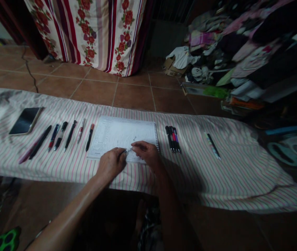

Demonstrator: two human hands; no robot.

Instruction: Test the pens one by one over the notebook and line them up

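Observation:
My left hand (112,161) is closed over the lower part of a spiral-bound notebook (122,130), and a slim dark end, like a pen part, shows at its fingertips. Close beside it, my right hand (147,151) has thumb and fingers pinched together. Something small and pale lies between the two hands, too blurred to name. On the page just above the right fingers is a small dark mark or piece (134,138). Left of the notebook lies a black pen with a reddish end (90,137); to its right, several dark pens (173,139) lie side by side.
A striped cloth (190,174) covers the low table. Farther left are a white-and-red pen (80,130), several other pens (61,136) and a phone (26,120). One pen (213,146) lies at right. Beyond are a flowered curtain (96,35) and piled clothes (250,59).

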